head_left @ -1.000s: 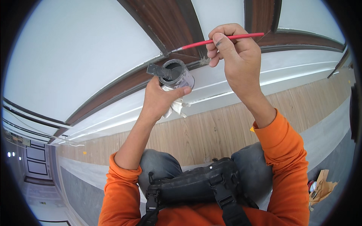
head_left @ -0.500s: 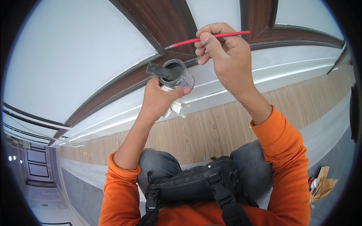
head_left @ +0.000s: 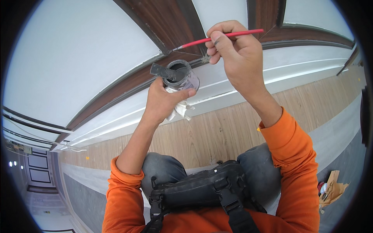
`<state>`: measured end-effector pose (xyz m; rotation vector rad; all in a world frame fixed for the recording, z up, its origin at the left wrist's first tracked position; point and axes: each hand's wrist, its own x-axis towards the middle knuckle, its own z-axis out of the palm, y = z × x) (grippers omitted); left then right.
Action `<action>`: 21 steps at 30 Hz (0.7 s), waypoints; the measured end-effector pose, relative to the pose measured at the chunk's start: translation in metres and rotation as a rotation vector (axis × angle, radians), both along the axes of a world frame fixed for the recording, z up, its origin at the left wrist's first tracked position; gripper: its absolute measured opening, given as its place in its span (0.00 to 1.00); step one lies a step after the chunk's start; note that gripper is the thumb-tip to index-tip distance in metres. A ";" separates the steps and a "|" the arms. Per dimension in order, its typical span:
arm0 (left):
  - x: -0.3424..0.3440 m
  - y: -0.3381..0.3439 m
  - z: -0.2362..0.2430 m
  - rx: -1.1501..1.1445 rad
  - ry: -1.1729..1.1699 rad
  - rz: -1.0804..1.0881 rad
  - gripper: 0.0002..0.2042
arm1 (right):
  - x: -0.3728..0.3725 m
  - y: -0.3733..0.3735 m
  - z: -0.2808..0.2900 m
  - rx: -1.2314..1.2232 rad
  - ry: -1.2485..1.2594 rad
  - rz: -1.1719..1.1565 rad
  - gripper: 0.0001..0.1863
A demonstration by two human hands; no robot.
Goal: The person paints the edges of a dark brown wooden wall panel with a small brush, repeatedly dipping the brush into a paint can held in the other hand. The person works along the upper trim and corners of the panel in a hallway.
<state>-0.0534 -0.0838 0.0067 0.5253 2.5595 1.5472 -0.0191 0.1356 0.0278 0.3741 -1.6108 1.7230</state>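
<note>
My left hand [head_left: 161, 99] grips a small can of dark grey paint [head_left: 187, 79], tilted open side up, with a paint-smeared flat dark tool [head_left: 160, 71] lying across its mouth and into it. A crumpled white cloth [head_left: 180, 110] is bunched against the can in that hand. My right hand [head_left: 239, 58] holds a thin red-handled brush [head_left: 194, 42] pinched between thumb and fingers. Its bristle tip is at the dark grey edge of the brown wood-look trim [head_left: 178, 29], at the corner of a white wall panel [head_left: 77, 66] just above the can.
A white skirting [head_left: 303, 66] runs below the panelling, along a light wood-look floor strip [head_left: 202, 136] and grey flooring [head_left: 342, 151]. At lower right lie torn cardboard [head_left: 335, 185] and a small round container [head_left: 321, 189]. A loose cable [head_left: 77, 149] hangs at left. My bent knees fill the lower middle.
My right hand and brush moved left over the second, then slightly right and up since the middle frame, the tip staying near the trim corner. My left hand and can barely moved.
</note>
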 end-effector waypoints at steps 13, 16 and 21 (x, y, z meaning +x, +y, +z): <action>0.000 0.001 0.001 -0.017 -0.018 -0.025 0.27 | -0.004 -0.009 -0.002 -0.035 0.030 0.013 0.08; 0.000 0.000 -0.001 -0.032 -0.005 -0.021 0.28 | 0.002 -0.003 0.001 -0.021 0.001 -0.005 0.08; 0.000 0.000 -0.002 -0.040 -0.011 -0.017 0.28 | 0.001 -0.004 -0.004 -0.012 -0.034 0.033 0.08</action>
